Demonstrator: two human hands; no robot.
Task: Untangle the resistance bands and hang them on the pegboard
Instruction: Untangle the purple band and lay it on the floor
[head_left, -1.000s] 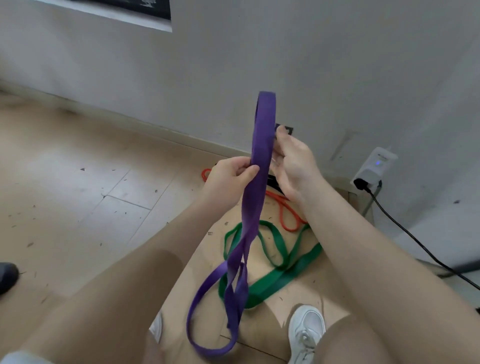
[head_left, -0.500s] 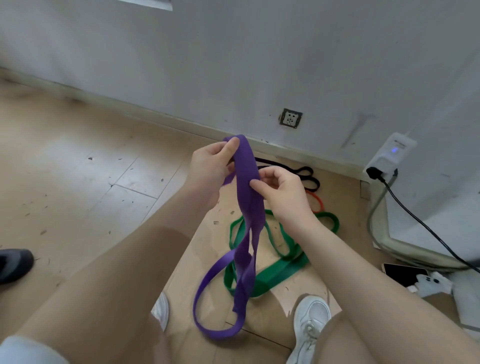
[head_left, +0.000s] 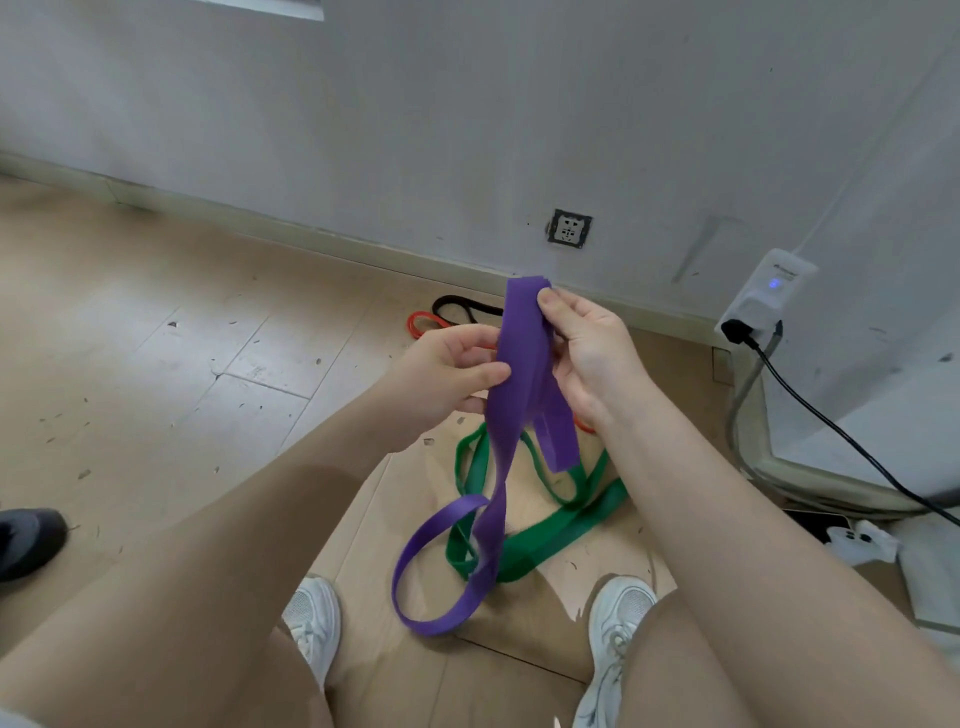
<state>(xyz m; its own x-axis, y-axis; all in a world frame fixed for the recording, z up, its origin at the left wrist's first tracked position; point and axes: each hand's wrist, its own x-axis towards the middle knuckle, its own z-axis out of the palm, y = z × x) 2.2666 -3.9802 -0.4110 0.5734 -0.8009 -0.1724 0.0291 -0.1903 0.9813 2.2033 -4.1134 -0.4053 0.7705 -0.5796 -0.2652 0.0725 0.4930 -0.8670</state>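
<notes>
Head view: the left hand (head_left: 441, 374) pinches the purple band (head_left: 519, 374) between thumb and fingers at mid-height; the right hand (head_left: 587, 353) grips the band's folded upper end, thumb pressed on its front face; the band hangs twisted between the 2 forearms, its lower loop above the floor (head_left: 156, 338) between 2 white shoes (head_left: 621, 608); the green band (head_left: 561, 530) lies on the floor beneath; the red band (head_left: 423, 323) and black band (head_left: 462, 307) lie near the baseboard, under a wall socket (head_left: 570, 228).
</notes>
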